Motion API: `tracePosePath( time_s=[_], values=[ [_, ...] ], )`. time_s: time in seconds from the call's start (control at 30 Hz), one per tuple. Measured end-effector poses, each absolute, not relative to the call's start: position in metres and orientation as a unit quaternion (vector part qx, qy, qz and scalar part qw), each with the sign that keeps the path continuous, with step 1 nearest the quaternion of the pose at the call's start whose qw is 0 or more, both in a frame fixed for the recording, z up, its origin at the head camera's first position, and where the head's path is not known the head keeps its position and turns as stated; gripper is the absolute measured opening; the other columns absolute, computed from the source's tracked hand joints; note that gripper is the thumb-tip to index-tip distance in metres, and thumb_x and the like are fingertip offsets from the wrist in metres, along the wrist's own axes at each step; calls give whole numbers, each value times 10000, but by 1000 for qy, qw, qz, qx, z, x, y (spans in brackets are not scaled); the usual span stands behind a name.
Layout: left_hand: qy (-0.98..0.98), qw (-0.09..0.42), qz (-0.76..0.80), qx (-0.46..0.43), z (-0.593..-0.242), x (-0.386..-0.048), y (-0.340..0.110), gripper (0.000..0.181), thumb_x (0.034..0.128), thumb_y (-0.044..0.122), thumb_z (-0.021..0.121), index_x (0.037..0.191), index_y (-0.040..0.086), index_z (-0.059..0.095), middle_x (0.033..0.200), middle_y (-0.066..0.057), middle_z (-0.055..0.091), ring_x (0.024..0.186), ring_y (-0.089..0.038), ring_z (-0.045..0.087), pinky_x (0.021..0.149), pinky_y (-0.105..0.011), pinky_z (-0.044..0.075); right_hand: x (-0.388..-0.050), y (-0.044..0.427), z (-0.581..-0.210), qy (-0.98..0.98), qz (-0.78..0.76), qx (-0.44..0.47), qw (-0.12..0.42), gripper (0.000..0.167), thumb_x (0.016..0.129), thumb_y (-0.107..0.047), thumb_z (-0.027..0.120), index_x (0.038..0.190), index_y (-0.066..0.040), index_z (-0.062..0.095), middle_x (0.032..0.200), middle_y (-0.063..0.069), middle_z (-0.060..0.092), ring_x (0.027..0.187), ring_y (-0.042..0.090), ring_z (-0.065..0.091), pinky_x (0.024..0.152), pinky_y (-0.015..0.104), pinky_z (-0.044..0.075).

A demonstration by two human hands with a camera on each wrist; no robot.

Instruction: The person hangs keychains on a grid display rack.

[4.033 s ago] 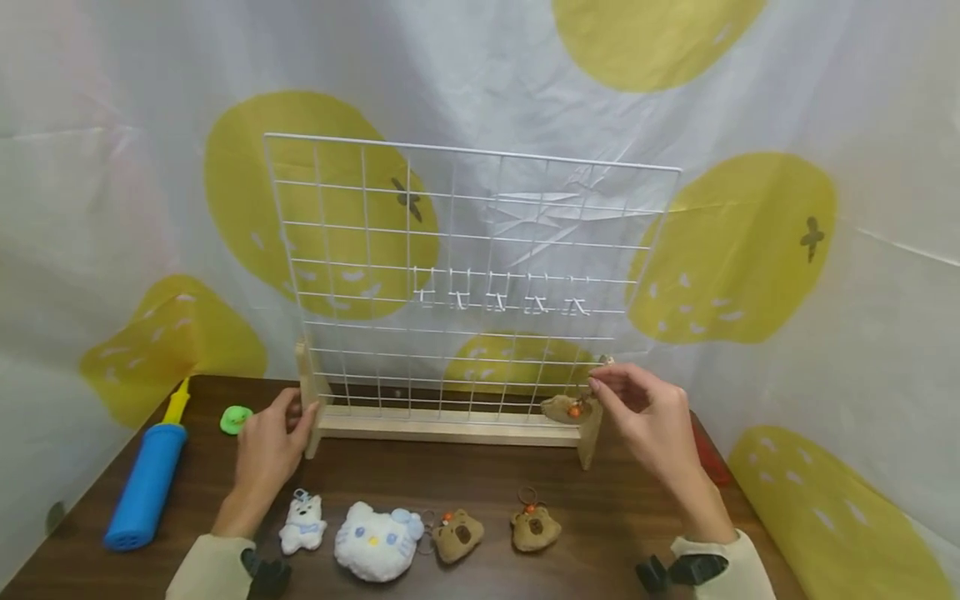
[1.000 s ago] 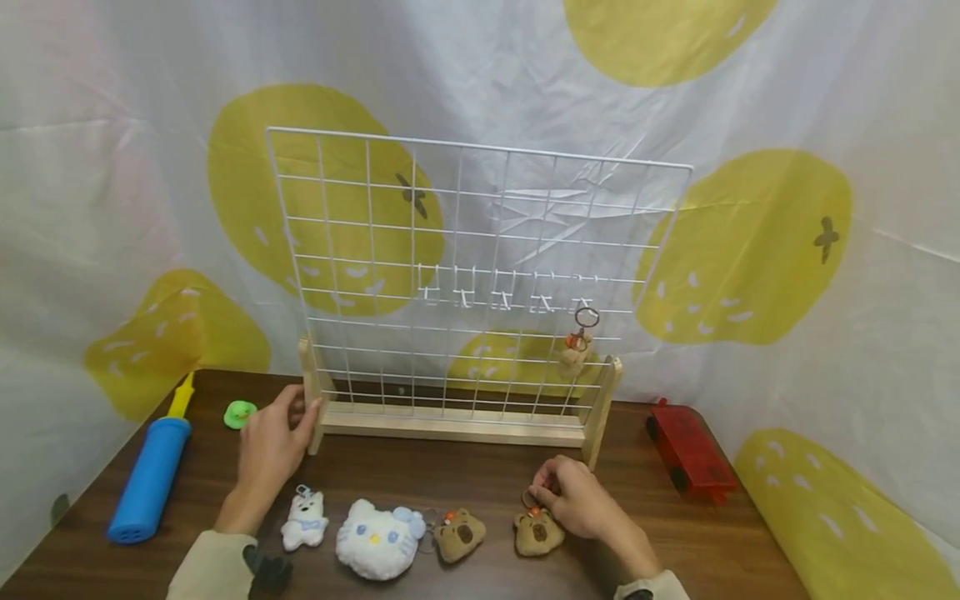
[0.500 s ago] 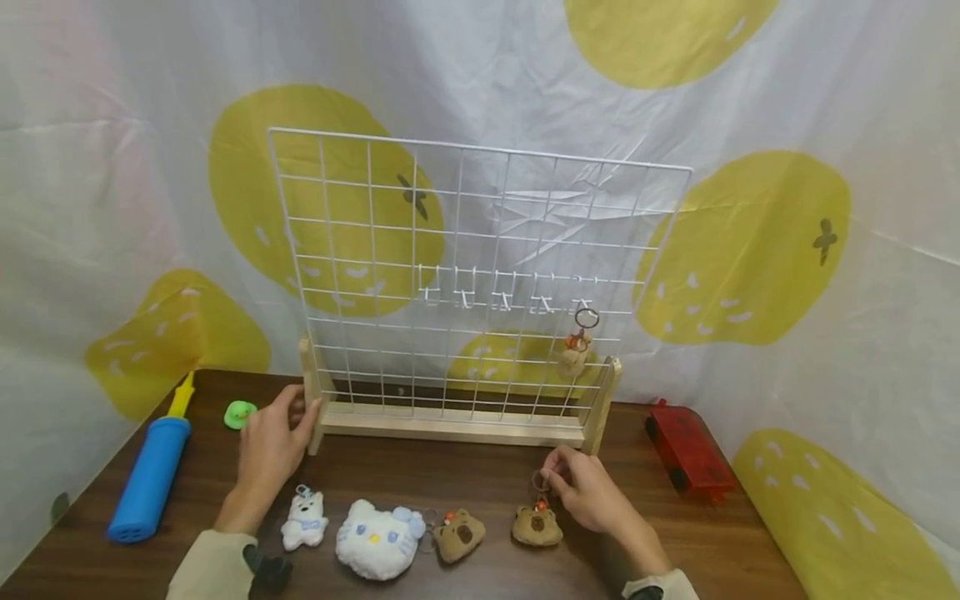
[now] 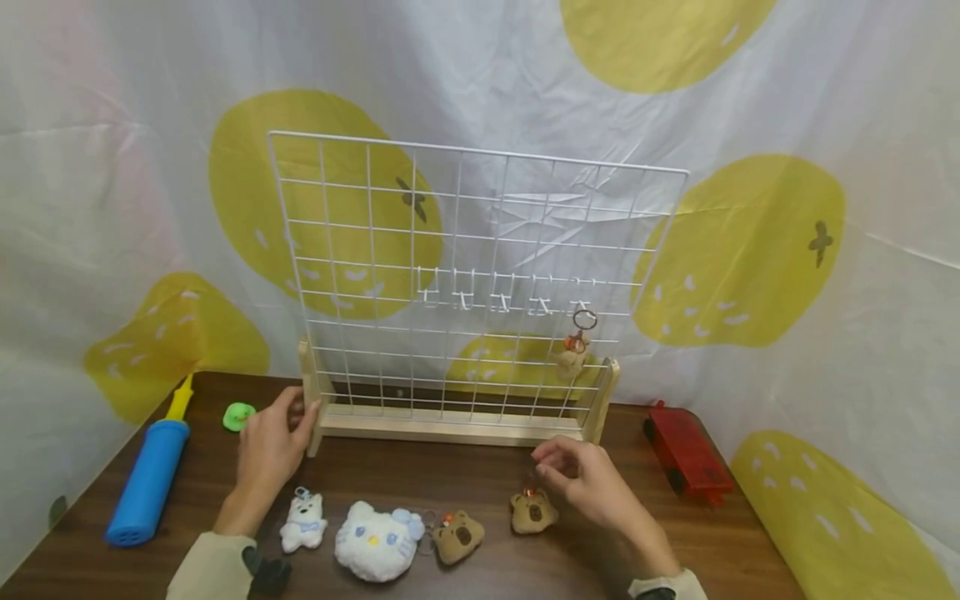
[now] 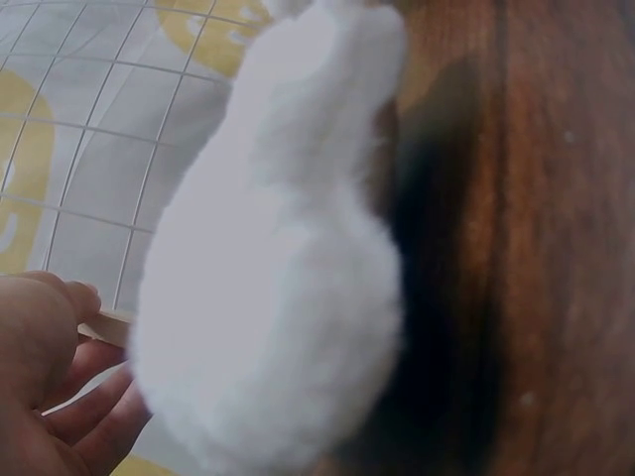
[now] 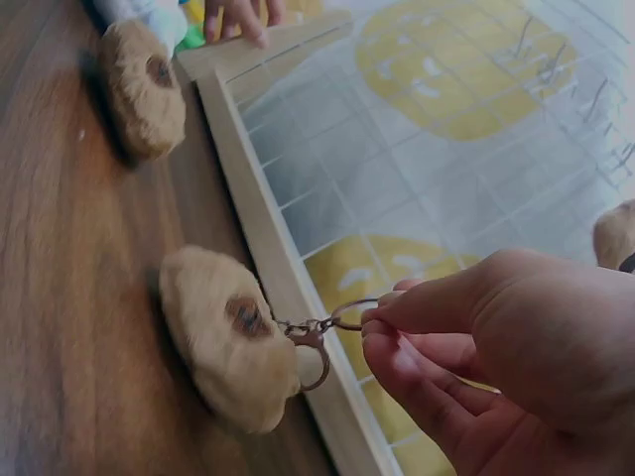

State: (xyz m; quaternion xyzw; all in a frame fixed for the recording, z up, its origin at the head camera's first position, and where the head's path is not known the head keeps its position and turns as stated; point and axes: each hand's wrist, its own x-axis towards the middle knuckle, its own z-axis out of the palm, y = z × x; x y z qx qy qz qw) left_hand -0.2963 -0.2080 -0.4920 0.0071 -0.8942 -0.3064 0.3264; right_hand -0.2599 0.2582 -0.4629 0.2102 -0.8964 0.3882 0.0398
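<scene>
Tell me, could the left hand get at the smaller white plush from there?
Probably yes: the smaller white plush lies close to the left hand, with nothing visibly between them, though that hand grips the wooden stand.

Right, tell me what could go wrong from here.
The right hand pinches a brown plush only by its thin ring, so it might slip. The hooks stand close together, so swinging it near them could knock the hanging plush. The stand might wobble if the left hand lets go.
</scene>
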Motion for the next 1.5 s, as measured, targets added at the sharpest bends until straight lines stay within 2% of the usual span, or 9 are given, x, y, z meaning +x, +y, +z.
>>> tracePosePath(
  time_s=[0.13, 0.3, 0.53, 0.7, 0.9, 1.1, 1.27, 1.5],
  values=[
    [-893, 328, -309, 5, -492, -297, -208, 247, 1029, 242, 757, 1215, 81, 729, 1006, -148, 844, 900, -381, 816, 772, -637, 557, -255, 253, -451, -883, 416, 211, 59, 149, 978, -70, 796, 1122, -103, 778, 959, 13, 805, 869, 114, 754, 783, 264, 623],
    [-892, 327, -312, 1, -492, -298, -208, 254, 1029, 243, 757, 1220, 79, 729, 1011, -146, 845, 895, -372, 819, 769, -637, 561, -248, 248, -436, -859, 447, 217, 120, 169, 955, -40, 816, 1113, -88, 779, 963, 40, 814, 860, 134, 769, 741, 264, 632],
    [-890, 334, -311, 1, -494, -297, -208, 240, 1020, 233, 767, 1197, 74, 732, 998, -151, 844, 887, -380, 819, 764, -636, 555, -247, 239, -414, -838, 431, 251, 222, 187, 947, -9, 815, 1086, -132, 790, 983, 8, 833, 872, 119, 794, 765, 221, 632],
    [-890, 332, -313, -2, -496, -298, -209, 241, 1022, 234, 765, 1199, 73, 731, 1000, -150, 844, 883, -377, 819, 763, -636, 556, -249, 232, -390, -824, 401, 274, 292, 191, 924, 23, 826, 1069, -100, 808, 964, 25, 834, 840, 107, 783, 775, 146, 589],
    [-889, 335, -311, -1, -494, -297, -209, 245, 1020, 232, 769, 1201, 70, 733, 1002, -155, 843, 880, -376, 819, 761, -633, 559, -255, 225, -361, -803, 405, 271, 344, 178, 931, 21, 819, 1079, -78, 820, 988, 44, 836, 855, 90, 777, 805, 129, 583],
    [-889, 334, -312, -5, -494, -297, -209, 248, 1022, 226, 766, 1207, 64, 732, 1003, -156, 843, 874, -370, 820, 760, -628, 562, -261, 218, -333, -771, 442, 265, 375, 159, 957, 17, 791, 1096, -56, 819, 1019, 105, 838, 841, 59, 763, 782, 126, 583],
    [-890, 334, -312, -5, -494, -297, -210, 251, 1024, 231, 765, 1211, 68, 730, 1002, -155, 843, 878, -371, 817, 761, -631, 562, -270, 211, -312, -759, 454, 261, 387, 137, 968, -9, 789, 1097, -44, 820, 1017, 116, 838, 817, 109, 764, 773, 138, 588],
    [-891, 327, -314, -1, -494, -297, -210, 257, 1028, 245, 761, 1218, 75, 732, 1006, -150, 844, 888, -371, 816, 767, -628, 562, -283, 206, -307, -757, 464, 232, 398, 130, 966, 0, 788, 1093, -20, 813, 1017, 147, 837, 835, 159, 788, 781, 149, 604]
  ],
)
